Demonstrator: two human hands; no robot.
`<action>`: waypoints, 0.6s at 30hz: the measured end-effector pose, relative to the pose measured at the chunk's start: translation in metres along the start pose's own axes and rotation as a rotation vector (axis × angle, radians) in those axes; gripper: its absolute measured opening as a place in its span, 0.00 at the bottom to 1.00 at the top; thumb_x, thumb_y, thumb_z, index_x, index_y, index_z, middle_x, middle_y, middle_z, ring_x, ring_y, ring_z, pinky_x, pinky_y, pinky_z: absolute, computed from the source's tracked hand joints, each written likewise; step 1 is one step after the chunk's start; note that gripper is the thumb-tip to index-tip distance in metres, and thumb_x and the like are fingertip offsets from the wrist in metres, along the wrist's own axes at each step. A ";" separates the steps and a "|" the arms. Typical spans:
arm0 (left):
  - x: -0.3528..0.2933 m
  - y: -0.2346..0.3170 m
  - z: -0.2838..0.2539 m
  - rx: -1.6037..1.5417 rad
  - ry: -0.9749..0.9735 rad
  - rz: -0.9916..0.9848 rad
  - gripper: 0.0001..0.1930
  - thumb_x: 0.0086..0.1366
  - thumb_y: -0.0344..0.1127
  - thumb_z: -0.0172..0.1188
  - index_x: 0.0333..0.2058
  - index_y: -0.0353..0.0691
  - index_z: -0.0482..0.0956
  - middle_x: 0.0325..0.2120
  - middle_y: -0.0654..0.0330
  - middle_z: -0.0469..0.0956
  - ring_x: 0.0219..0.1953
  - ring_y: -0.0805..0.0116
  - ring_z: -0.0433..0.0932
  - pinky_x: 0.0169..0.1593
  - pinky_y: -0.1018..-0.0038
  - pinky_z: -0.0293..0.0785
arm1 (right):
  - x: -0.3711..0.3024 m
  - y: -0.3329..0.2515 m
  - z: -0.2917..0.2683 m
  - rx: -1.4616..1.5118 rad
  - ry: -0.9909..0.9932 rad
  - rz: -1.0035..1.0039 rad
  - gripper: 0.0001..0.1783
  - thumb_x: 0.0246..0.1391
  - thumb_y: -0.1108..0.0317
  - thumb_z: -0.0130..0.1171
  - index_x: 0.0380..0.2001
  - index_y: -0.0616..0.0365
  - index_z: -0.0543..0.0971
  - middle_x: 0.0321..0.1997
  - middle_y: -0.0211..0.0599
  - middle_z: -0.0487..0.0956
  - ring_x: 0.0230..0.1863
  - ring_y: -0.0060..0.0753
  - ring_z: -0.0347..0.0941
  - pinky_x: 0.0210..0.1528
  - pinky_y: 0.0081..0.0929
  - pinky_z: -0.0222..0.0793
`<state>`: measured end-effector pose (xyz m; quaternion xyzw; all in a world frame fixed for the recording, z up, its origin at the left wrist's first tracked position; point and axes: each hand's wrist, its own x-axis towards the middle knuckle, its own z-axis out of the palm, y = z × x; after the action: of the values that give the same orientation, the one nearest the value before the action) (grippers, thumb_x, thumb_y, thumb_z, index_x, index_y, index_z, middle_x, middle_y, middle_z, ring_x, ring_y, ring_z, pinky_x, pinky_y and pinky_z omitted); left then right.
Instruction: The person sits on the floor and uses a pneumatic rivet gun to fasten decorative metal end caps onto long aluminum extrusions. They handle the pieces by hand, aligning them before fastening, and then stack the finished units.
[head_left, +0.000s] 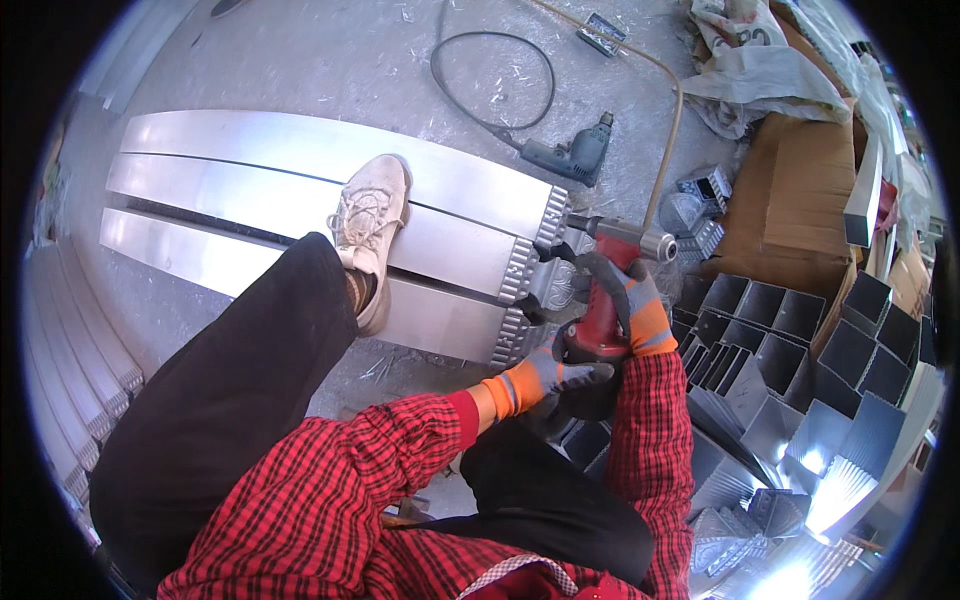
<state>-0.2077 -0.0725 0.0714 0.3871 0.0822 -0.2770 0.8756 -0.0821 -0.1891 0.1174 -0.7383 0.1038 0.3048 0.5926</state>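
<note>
– Where to find the tool?
– Just beside the ribbed ends of the bars.
– And held how?
– Grasped around the handle by fingers of the right hand, at the base by those of the left hand.

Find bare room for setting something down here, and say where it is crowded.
Mostly bare floor lies between the silver profiles and looped cable, toward the upper left. Right of the red tool is crowded: hollow tubes pack tightly below the cardboard.
</note>
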 end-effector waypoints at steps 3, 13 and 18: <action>0.006 -0.002 -0.003 0.015 -0.041 -0.023 0.40 0.54 0.41 0.70 0.61 0.41 0.58 0.55 0.57 0.70 0.55 0.68 0.68 0.59 0.68 0.64 | 0.012 0.006 -0.001 -0.169 0.057 -0.124 0.17 0.54 0.62 0.62 0.45 0.58 0.76 0.38 0.31 0.78 0.35 0.22 0.76 0.32 0.21 0.72; 0.011 0.000 -0.004 -0.112 -0.087 -0.009 0.33 0.58 0.42 0.67 0.58 0.42 0.63 0.54 0.58 0.71 0.54 0.70 0.69 0.58 0.69 0.65 | 0.030 0.005 -0.002 -0.253 0.080 -0.204 0.21 0.53 0.63 0.64 0.48 0.57 0.72 0.36 0.31 0.77 0.31 0.23 0.75 0.29 0.24 0.74; 0.006 0.002 0.000 -0.311 -0.062 -0.064 0.34 0.57 0.43 0.68 0.58 0.41 0.62 0.53 0.59 0.71 0.54 0.69 0.69 0.58 0.69 0.66 | 0.026 -0.001 0.004 -0.238 0.071 -0.224 0.21 0.53 0.63 0.63 0.47 0.57 0.72 0.36 0.34 0.77 0.29 0.27 0.76 0.27 0.29 0.76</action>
<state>-0.2020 -0.0740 0.0709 0.2352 0.1095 -0.3005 0.9178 -0.0628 -0.1794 0.1029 -0.8206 0.0050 0.2205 0.5273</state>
